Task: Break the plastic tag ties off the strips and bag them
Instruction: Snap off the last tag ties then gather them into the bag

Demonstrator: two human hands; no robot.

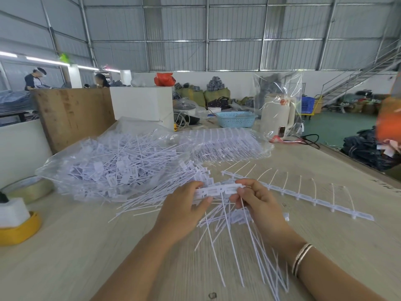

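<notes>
Wooden table [86, 246], tape roll [30, 189], blue basket [236, 119]

I count two hands on the work: my left grip [184, 205] and my right grip [258, 203], both pinching one short strip [219, 189] of about three tag heads. Just right of the grip, one longer strip [303, 197] lies on the counter [65, 246] with roughly eleven ties standing off it. Left of and beyond the grip sits one clear bag [112, 161] of loose ties, too many to count. Beyond the grip is one stack of unbroken strips [227, 144], number unclear. Far left of the grip are two tape rolls: one clear [30, 189], one yellow [19, 230]. My right wrist carries two bracelets [301, 258].
</notes>
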